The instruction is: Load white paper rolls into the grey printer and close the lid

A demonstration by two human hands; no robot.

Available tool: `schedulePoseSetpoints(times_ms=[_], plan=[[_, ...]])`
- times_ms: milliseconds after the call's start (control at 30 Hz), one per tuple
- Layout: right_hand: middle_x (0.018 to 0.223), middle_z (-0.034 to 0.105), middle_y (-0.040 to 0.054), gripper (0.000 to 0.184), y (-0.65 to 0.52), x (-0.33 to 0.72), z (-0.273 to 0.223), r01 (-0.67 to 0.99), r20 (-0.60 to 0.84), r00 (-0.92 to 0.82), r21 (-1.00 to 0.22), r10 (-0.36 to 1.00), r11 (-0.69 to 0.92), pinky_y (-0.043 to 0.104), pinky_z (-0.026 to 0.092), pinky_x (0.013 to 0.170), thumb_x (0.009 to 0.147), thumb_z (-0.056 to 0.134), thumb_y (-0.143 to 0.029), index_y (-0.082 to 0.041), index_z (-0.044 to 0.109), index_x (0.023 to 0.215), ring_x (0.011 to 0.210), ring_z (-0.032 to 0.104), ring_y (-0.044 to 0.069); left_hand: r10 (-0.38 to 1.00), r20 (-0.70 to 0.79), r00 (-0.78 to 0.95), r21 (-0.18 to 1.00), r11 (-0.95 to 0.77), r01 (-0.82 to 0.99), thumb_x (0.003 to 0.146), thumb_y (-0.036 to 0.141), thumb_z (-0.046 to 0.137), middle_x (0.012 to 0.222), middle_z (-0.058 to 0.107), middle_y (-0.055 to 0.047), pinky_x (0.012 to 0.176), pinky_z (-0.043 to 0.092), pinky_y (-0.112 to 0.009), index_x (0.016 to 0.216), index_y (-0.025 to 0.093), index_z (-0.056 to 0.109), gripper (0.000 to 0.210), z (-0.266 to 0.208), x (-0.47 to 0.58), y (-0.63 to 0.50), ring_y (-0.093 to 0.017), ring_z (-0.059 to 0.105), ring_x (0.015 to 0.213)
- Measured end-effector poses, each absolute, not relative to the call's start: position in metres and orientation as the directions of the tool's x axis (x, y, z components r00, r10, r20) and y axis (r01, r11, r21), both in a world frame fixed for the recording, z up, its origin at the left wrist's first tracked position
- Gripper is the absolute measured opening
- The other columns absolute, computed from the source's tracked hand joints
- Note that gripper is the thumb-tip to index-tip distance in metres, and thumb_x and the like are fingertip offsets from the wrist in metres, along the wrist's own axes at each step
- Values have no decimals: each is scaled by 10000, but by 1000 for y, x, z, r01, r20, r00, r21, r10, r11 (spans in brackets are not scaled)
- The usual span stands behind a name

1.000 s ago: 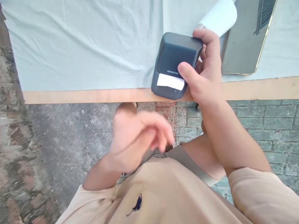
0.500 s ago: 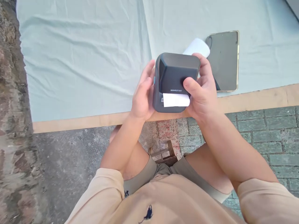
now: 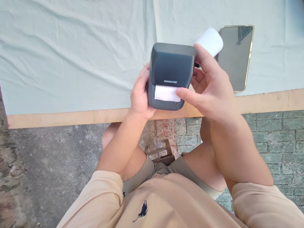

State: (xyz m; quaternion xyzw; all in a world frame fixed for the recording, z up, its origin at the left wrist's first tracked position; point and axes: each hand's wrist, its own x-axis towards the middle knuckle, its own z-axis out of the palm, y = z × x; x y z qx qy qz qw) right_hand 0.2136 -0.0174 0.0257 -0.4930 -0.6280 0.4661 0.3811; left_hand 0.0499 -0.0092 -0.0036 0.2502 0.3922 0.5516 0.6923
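A dark label printer (image 3: 173,65) marked NIIMBOT is held up over the table's near edge, its lid closed. From its front slot a short white label strip (image 3: 166,93) sticks out. My left hand (image 3: 140,96) grips the printer's left side, with its fingertips hidden beneath. At the right side, my right hand (image 3: 210,84) has its index finger along the back corner and its thumb tip on the right end of the strip. Its other fingers curl by the printer's side. Just behind this hand lies a white roll (image 3: 211,41), partly covered by it.
A phone or small tablet (image 3: 235,60) in a clear case lies on the right of the pale cloth (image 3: 83,57). The table's bare wooden edge (image 3: 66,121) runs in front of me. Below it stands a small wooden stool (image 3: 168,150) between my legs.
My right thumb has moved from the printer's lid down onto the label strip. The right hand has turned and sits further out to the right. My left hand keeps its hold.
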Motion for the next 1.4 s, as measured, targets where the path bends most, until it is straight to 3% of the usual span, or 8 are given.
schedulePoseSetpoints(times_ms=[267, 500, 633, 900, 1033, 1133, 1267, 1400], plan=[[738, 384, -13, 292, -9, 207, 57, 405, 397, 91, -852, 913, 330, 256, 492, 551, 805, 665, -356, -205, 427, 733, 626, 512, 73, 966, -157, 204, 770, 249, -587, 856, 465, 422, 963, 696, -27, 988, 526, -349, 918, 226, 609, 310, -3, 50, -9, -218, 563, 1257], [874, 650, -5, 26, 8, 211, 71, 560, 480, -196, -661, 855, 500, 292, 514, 765, 825, 594, -197, -182, 576, 833, 914, 638, 137, 950, -101, 296, 704, 279, -653, 841, 342, 522, 965, 669, -1, 921, 549, -302, 1040, 239, 559, 227, -10, 47, -10, -195, 617, 1172], [713, 646, -17, 73, 13, 211, 78, 805, 253, -405, -358, 879, 473, 310, 444, 635, 770, 603, -214, -241, 641, 826, 683, 545, 145, 953, -109, 281, 711, 273, -649, 837, 350, 540, 920, 657, -6, 693, 554, -255, 1101, 250, 544, 282, -9, 48, -11, -201, 655, 1072], [563, 451, 5, 215, 26, 200, 80, 867, -3, -439, -263, 899, 423, 290, 408, 544, 673, 641, -268, -275, 634, 888, 528, 375, 118, 946, -179, 269, 734, 311, -603, 743, 420, 677, 963, 632, -4, 716, 537, -299, 1112, 277, 578, 409, -4, 50, -12, -200, 684, 916], [798, 642, -2, 365, 15, 209, 99, 809, 16, -315, -519, 949, 278, 340, 431, 617, 644, 648, -246, -285, 642, 1007, 584, 495, 128, 945, -178, 274, 693, 318, -647, 792, 399, 621, 921, 665, 9, 693, 546, -264, 1069, 261, 594, 311, -5, 49, -10, -158, 690, 860], [846, 646, 22, 388, 0, 246, 96, 319, 26, 16, -948, 1000, 19, 308, 335, 454, 612, 688, -337, -326, 671, 1000, 521, 465, 113, 940, -175, 292, 656, 333, -677, 843, 350, 550, 937, 694, 20, 778, 564, -265, 1071, 263, 582, 246, -6, 47, -7, -149, 690, 928], [858, 638, 63, 426, -16, 313, 49, 177, -69, 216, -978, 974, -109, 280, 156, 362, 643, 550, -610, -415, 662, 1005, 428, 392, 106, 944, -192, 267, 633, 327, -702, 864, 343, 506, 931, 707, 18, 953, 532, -335, 1025, 246, 575, 200, -6, 45, -6, -188, 648, 1114], [862, 613, 4, 373, -15, 353, 2, 284, 129, 413, -959, 902, 7, 310, 307, 436, 533, 677, -632, -438, 614, 846, 500, 484, 121, 933, -209, 291, 630, 357, -690, 850, 362, 532, 985, 710, 14, 966, 524, -348, 1009, 250, 576, 200, -5, 44, -8, -204, 621, 1175]])
